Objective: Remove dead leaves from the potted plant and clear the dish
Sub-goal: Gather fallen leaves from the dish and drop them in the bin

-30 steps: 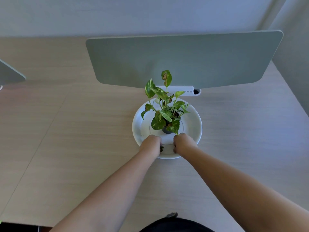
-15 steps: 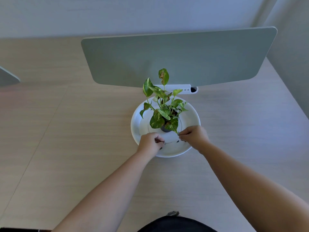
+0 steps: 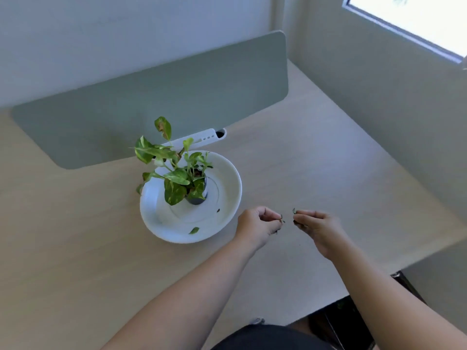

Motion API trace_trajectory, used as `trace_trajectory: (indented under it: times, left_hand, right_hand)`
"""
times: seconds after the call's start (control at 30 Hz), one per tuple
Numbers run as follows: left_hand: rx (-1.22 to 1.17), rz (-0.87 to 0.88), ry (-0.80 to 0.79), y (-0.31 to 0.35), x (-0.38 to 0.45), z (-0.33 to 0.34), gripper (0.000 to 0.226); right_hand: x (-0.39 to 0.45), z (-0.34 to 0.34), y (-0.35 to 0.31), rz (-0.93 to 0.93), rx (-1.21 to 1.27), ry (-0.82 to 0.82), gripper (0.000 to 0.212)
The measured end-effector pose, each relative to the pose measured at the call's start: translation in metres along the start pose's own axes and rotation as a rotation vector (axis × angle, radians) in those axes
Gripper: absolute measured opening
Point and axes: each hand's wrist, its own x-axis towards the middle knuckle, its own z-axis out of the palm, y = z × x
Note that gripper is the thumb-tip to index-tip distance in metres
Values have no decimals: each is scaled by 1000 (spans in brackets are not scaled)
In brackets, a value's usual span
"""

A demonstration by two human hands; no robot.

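A small potted plant with green and yellow leaves stands in a dark pot in the middle of a white dish. One green leaf scrap lies near the dish's front rim, and a dark bit lies to the right of the pot. To the right of the dish, above the table, my left hand pinches small dark leaf pieces. My right hand is close beside it and pinches a small green leaf piece between its fingertips.
A grey-green desk divider panel stands behind the dish, with a white cable port strip at its foot. The wooden table ends at a wall on the right, under a window. A dark gap shows below the table's near right edge.
Both hands have left the dish and moved right over the table, carrying leaf pieces. The view has swung to the right, so the dish now sits left of the hands.
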Motion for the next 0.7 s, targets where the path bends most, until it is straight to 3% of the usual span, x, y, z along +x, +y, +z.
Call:
trace_trajectory:
  times: [0.13,0.3,0.47,0.7]
  left_hand:
    - [149,35,-187,5,-3,58,18]
    - [356,99,-456,17,-13,137,20]
    - [538,154,-621,28,-26,210,21]
    - [840,284,-798,12,-43,279,15]
  right_hand:
    - [-22,-63,6,-29,129,156,12]
    - [-59,-151,29,-78,358,494,12]
    - [-89,-211,56,-36,460,743,14]
    - [-104,-248,93,104,393,887,10]
